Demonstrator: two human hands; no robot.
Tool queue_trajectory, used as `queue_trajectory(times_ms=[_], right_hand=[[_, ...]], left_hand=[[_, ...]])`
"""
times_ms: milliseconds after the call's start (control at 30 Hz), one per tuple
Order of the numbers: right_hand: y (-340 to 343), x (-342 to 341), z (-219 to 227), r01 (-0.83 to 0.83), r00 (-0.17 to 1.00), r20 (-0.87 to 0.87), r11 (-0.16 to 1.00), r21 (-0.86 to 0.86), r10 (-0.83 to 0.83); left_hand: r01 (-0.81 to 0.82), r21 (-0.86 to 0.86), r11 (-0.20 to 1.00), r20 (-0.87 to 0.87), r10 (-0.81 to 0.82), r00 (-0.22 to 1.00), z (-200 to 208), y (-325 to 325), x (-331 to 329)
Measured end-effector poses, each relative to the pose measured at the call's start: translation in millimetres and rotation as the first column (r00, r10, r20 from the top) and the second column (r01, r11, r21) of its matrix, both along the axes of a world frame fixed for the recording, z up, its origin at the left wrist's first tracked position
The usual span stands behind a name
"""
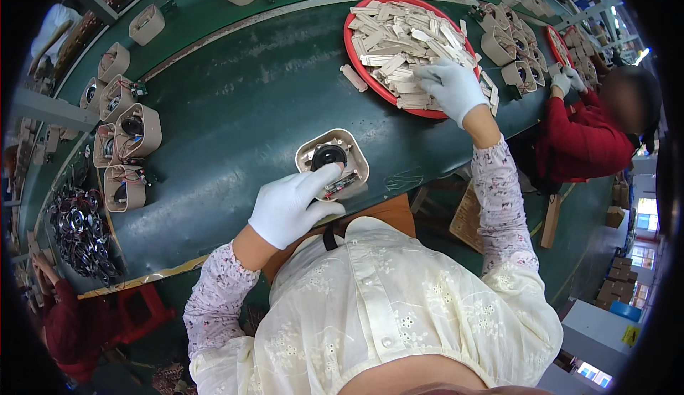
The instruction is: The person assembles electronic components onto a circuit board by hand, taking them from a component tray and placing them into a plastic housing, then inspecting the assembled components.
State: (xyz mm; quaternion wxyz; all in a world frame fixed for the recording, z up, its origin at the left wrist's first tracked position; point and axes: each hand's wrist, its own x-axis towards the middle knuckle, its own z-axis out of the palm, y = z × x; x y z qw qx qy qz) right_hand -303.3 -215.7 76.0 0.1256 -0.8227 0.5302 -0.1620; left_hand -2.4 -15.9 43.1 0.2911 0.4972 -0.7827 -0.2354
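Note:
A beige plastic housing point(361, 154) with rounded corners sits on the bench in front of me, its open side up. Inside it are a round black speaker point(328, 157) and, nearer to me, a small part with wires. My left hand point(288, 206), in a white glove, grips the housing's near left side, fingertips on the speaker and thumb by the near rim. To the right, my gloved right hand point(456, 92) is over a heap of cream plastic strips point(406, 39) in a round red basket point(354, 52). Its fingers are drawn together at the strips; what lies between them is hidden.
Several housings with speakers point(139, 131) stand at the left, beside a pile of black wired parts point(80, 227). More housings point(509, 46) cluster right of the basket. One loose strip point(353, 78) lies beside the basket. A co-worker in red point(588, 138) sits at the right.

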Motion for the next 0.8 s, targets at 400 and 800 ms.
queue_trajectory(times_ms=[400,800], right_hand=[[22.5,15.9,10.8,-0.146,0.986,-0.095,0.986,-0.077,0.139],[1.0,13.9,-6.4,-0.150,0.913,-0.384,0.989,0.006,0.141]], left_hand=[[-0.017,-0.043,0.999,-0.044,0.015,0.999,-13.7,0.3,2.5],[-0.033,-0.136,0.990,-0.108,0.018,0.994,-23.2,1.0,2.4]])
